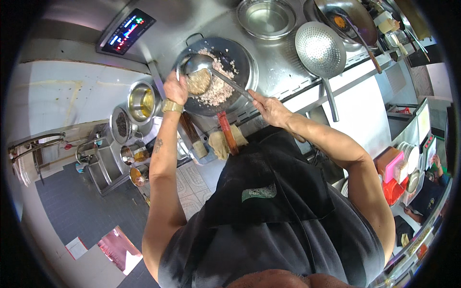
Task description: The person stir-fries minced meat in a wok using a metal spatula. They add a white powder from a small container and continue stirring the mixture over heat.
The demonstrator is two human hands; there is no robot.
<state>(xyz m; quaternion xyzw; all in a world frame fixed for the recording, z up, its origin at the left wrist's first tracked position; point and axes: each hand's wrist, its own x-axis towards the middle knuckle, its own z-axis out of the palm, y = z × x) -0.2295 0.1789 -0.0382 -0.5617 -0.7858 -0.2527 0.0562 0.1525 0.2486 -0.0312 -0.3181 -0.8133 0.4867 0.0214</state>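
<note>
My left hand [175,89], with a watch on its wrist, grips the rim of a metal bowl [179,67] tilted over a dark wok [243,59]. Pale brown minced food [199,82] shows at the bowl's mouth. Pinkish, crumbly minced meat [220,88] lies spread in the wok below. In my right hand [270,108] is the handle of a steel ladle [232,83], whose head overlaps the bowl's far side; whether they touch I cannot tell. The wok's red-brown handle [227,132] points towards my black apron [273,172], beside a folded cloth [217,144].
Right of the wok are a metal basin [267,18], a perforated skimmer [320,50] and a second wok [354,21]. A pot of yellow oil [141,102] and a bamboo brush [192,135] sit left. Another person [428,196] stands far right.
</note>
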